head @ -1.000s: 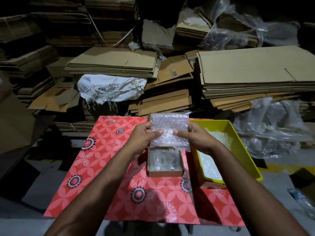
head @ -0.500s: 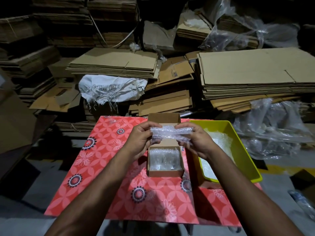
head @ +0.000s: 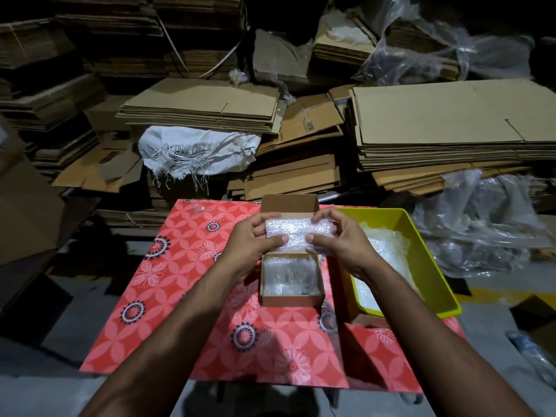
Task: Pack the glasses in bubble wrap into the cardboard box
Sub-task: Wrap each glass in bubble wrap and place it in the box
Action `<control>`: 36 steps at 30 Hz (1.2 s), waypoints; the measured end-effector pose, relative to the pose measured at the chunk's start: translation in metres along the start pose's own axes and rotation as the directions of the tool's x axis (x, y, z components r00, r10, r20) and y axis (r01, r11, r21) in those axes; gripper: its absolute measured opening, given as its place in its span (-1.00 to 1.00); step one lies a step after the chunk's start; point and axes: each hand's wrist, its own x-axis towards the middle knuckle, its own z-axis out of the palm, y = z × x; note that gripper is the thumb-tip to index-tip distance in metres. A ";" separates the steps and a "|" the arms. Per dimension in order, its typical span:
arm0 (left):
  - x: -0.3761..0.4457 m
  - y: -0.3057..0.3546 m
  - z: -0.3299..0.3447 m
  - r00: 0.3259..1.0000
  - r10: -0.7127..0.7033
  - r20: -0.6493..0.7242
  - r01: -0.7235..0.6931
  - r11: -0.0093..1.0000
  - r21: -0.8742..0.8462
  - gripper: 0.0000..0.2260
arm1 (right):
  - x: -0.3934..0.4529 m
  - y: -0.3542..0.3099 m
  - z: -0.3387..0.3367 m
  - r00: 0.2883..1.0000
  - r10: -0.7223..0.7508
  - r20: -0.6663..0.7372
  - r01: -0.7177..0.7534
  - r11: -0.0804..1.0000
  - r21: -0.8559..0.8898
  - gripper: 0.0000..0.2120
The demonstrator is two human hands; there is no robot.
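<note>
Two bare forearms enter from the bottom edge of the frame and converge at centre. Beneath them lies the worktop [head: 186, 296], covered with a red sheet printed with floral and circular motifs.

The cardboard box [head: 291, 300] sits on the worktop just below frame centre, top open, with its lid flap [head: 288, 203] standing upright at the far side. Bubble wrap lines the interior of the box; whether glasses lie inside it cannot be determined.

Directly above the box, the left hand [head: 249, 240] and right hand [head: 338, 240] hold a rolled bubble wrap bundle [head: 293, 233] between them, long axis horizontal. Left grip: thumb and fingers clamped on the left end of the bundle. Right grip: thumb and fingers clamped on the right end. The bundle is clear of the box and in front of the flap. Its contents are not visible through the wrap.

A yellow tray [head: 433, 266] stands just beside the box, right of centre, and contains more loose bubble wrap [head: 385, 245].

Beyond the worktop, across the middle of the frame, are stacks of flattened cardboard [head: 436, 121]. A white frayed sack [head: 195, 149] lies left of centre under one stack. Crumpled clear plastic sheeting [head: 481, 224] occupies the right edge, with more of it at upper right. The upper frame is dark, and further cardboard stacks are only dimly visible there.
</note>
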 end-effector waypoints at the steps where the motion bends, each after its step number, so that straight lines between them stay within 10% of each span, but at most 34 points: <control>1: -0.001 -0.001 0.000 1.000 0.009 -0.001 -0.009 1.000 0.020 -0.64 | 0.001 0.002 0.000 1.000 0.023 -0.017 -0.023 1.000 0.006 -0.63; 8: 0.002 -0.014 -0.003 0.999 -0.034 -0.001 0.034 0.993 0.115 -0.83 | -0.002 0.009 0.001 0.985 0.173 0.010 -0.172 0.974 0.146 -0.86; 20: 0.001 -0.037 0.011 0.982 -0.173 -0.077 0.139 0.933 -0.333 -0.77 | -0.006 0.027 -0.011 0.927 0.339 0.164 -0.364 0.699 0.615 -0.61; 25: 0.004 -0.059 0.005 0.994 -0.083 -0.065 0.085 0.996 0.018 -0.86 | 0.002 0.051 -0.022 0.942 0.304 0.143 -0.330 0.915 0.234 -0.86; 30: 0.011 -0.086 -0.014 0.999 0.016 -0.042 -0.001 0.940 0.340 -0.69 | 0.019 0.077 -0.029 0.965 0.204 0.165 -0.194 0.978 -0.078 -0.65; 36: 0.024 -0.136 -0.027 0.992 0.053 -0.116 0.027 0.804 0.595 -0.85 | 0.025 0.116 -0.010 0.994 0.019 0.111 0.060 0.748 -0.662 -0.73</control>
